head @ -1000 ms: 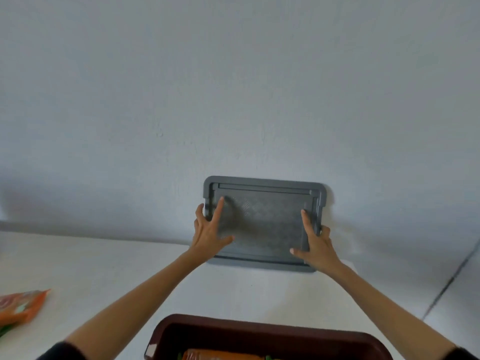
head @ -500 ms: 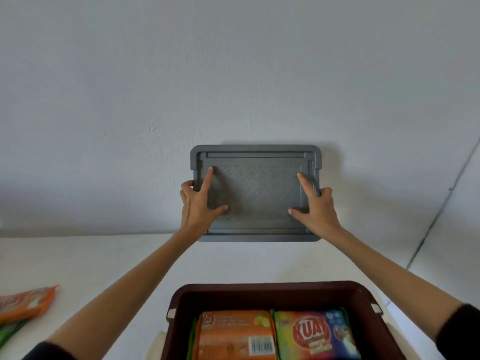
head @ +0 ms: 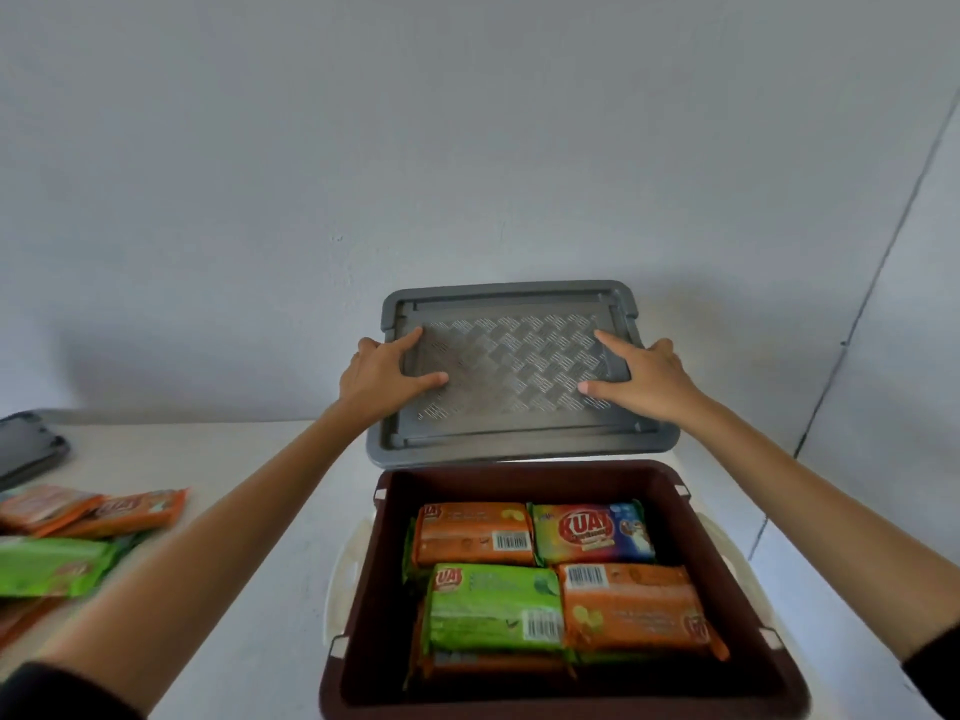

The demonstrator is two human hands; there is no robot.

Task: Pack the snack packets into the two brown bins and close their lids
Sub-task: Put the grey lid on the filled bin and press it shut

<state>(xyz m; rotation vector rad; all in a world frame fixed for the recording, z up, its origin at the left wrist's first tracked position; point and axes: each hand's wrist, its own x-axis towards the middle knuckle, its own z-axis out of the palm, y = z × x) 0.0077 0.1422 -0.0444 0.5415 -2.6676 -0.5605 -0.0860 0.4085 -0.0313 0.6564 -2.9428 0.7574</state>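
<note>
While both hands hold the grey lid up above the far edge of the brown bin, the white table to the left carries loose snack packets: orange packets lying overlapped and a green packet nearer the camera, all somewhat blurred. At the far left edge of the table lies a second grey lid, flat and well apart from the bin. A plain pale wall stands behind everything, and nothing lies between the held lid and the open bin below it. The left hand grips the lid's left side, thumb and forefinger spread on the patterned top and the other fingers wrapped around the edge out of sight. The right hand grips the right side in the same way. The lid is tilted, its near edge lower and just above the bin's back rim, its far edge raised toward the wall. The bin sits open, close to the camera, with pale side latches hanging outward. Inside, four packets show on top: an orange one at back left, a rainbow-coloured one at back right, a green one at front left and another orange one at front right, with more packets underneath.
</note>
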